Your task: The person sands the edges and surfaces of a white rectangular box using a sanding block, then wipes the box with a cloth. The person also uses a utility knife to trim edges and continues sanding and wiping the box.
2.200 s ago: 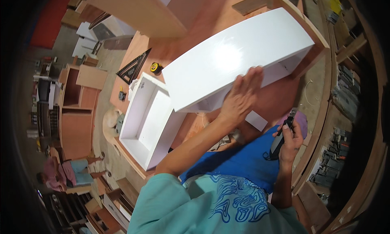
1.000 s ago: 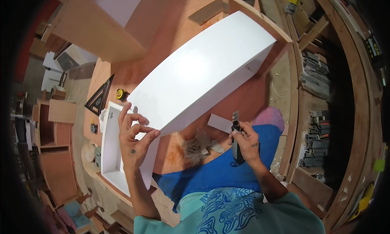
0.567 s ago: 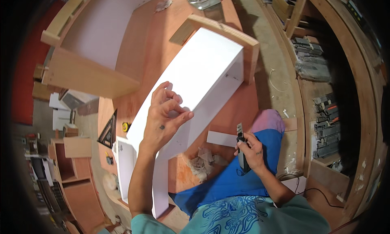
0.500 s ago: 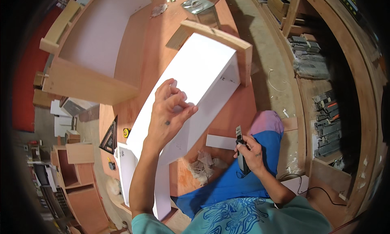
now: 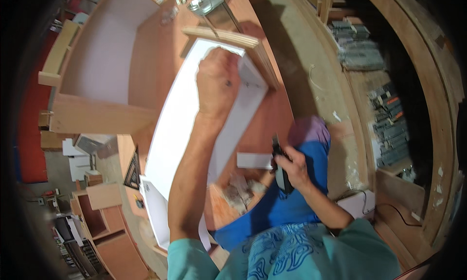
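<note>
One long, white, open-sided box

We are making out no legible words or numbers; just right of the fingers of the left hand, small dark marks on the white box are blurring beyond our reading.

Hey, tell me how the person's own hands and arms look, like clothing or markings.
Both the left hand and the right hand are gloveless. A small dark mark shows on the left one's back; blur hides any on the right. Short teal sleeves leave the forearms bare.
</note>
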